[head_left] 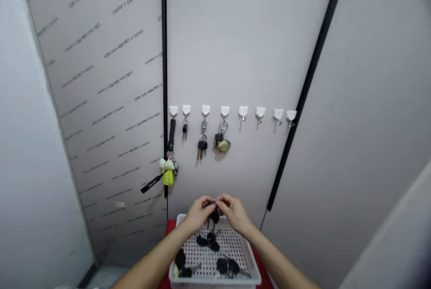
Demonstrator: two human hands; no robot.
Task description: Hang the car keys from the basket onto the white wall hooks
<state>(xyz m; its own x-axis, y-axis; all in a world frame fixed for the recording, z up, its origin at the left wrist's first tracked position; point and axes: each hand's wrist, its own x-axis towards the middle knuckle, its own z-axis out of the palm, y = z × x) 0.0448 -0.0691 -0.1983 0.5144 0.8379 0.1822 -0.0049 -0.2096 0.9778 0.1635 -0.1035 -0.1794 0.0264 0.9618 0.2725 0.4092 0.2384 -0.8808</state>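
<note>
My left hand (201,213) and my right hand (235,213) meet above a white perforated plastic basket (215,281). Their fingertips pinch a small metal key ring (214,201) from either side. A black-headed car key (214,216) hangs from that ring, just over the basket's far rim. Several more black-fobbed keys (208,242) lie in the basket below my hands. The fingers hide most of the ring.
A row of white adhesive hooks (232,111) runs across the pale wall, several holding keys, including a bunch with a yellow fob (168,177). The basket stands on a red surface (170,230). Printed film-covered panels rise to the left, and a black strip runs down the right.
</note>
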